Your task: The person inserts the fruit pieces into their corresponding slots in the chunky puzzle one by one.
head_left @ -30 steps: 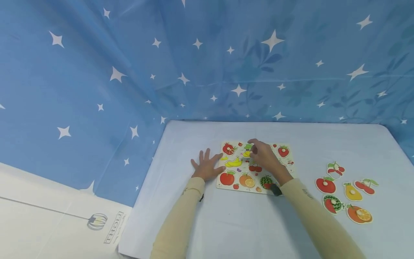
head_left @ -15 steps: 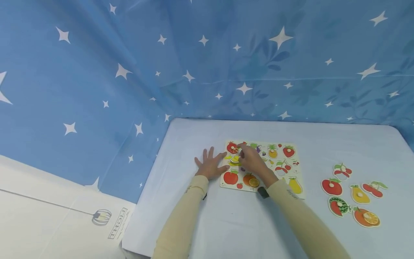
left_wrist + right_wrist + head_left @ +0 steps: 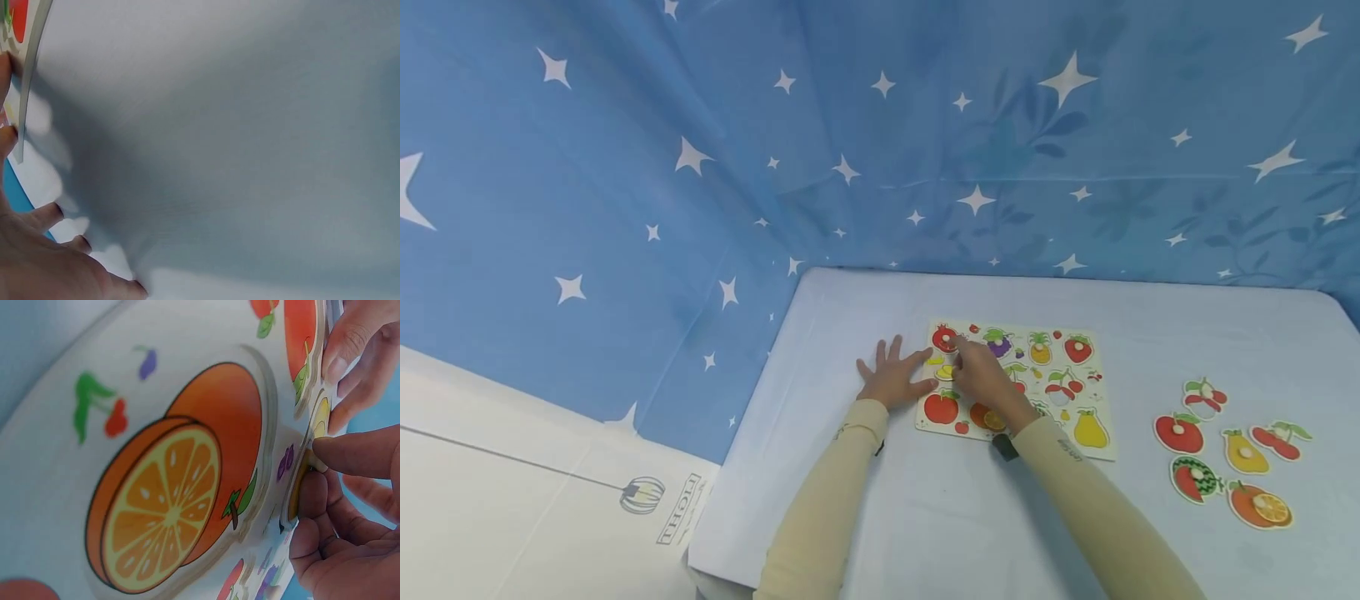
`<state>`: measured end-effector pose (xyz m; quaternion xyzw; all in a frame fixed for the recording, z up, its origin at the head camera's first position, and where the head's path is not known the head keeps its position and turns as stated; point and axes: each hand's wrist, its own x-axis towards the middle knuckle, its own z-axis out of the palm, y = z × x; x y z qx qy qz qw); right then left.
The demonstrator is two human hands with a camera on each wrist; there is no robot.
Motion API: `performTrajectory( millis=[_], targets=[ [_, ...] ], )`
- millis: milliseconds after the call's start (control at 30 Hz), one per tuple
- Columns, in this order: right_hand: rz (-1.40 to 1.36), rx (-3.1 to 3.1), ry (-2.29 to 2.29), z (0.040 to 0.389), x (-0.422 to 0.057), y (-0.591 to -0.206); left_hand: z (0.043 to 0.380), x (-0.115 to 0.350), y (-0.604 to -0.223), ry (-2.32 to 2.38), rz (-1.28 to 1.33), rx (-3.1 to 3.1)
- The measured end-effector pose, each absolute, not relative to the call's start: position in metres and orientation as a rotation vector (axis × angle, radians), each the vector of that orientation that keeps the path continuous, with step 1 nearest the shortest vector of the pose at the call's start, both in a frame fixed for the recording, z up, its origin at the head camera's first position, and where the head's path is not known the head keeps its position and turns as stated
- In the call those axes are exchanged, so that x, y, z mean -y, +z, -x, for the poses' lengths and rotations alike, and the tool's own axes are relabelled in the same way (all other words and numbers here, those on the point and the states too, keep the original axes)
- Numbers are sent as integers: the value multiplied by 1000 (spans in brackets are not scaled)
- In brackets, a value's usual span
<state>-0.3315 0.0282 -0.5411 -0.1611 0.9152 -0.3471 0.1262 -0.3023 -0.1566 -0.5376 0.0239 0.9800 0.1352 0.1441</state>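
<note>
My right hand [image 3: 985,379] pinches the small knob [image 3: 317,462] of a yellow banana puzzle piece [image 3: 297,490] between thumb and finger. The piece is over the banana picture on the left part of the fruit puzzle board [image 3: 1102,398], low against its surface; whether it is fully seated I cannot tell. My left hand [image 3: 891,379] has its fingers spread, with thumb and forefinger touching the board's left edge and the other fingers on the table. In the left wrist view the board's edge [image 3: 28,81] appears at the upper left, beside those fingers.
Pieces with knobs are on the board: pomegranate [image 3: 945,337], grapes [image 3: 997,342], pineapple [image 3: 1040,348] and strawberry [image 3: 1078,349]. Several loose pieces, among them an apple [image 3: 1178,432], a pear [image 3: 1246,452] and an orange [image 3: 1260,507], lie on the white table to the right.
My right hand has carried the banana piece leftward and down from the board's upper middle to the banana picture. The left hand keeps its place at the edge; the head view has shifted slightly.
</note>
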Motion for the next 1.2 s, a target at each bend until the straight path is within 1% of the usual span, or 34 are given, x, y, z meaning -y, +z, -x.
performTrajectory(
  millis=[233,500,700,933,1200],
  targets=[
    [454,-2654,-1012,329,-30,-538,303,154,-531,379,-92,-2809],
    [473,-2673,-1010,325,-31,-541,306,154,-540,352,-78,-2800],
    [533,-2713,-999,324,-35,-544,305,152,-540,364,-89,-2803],
    [660,-2753,-986,323,-52,-539,299,153,-534,374,-94,-2816],
    [614,-2741,-1043,325,-83,-532,300,158,-537,408,-85,-2818]
  ],
)
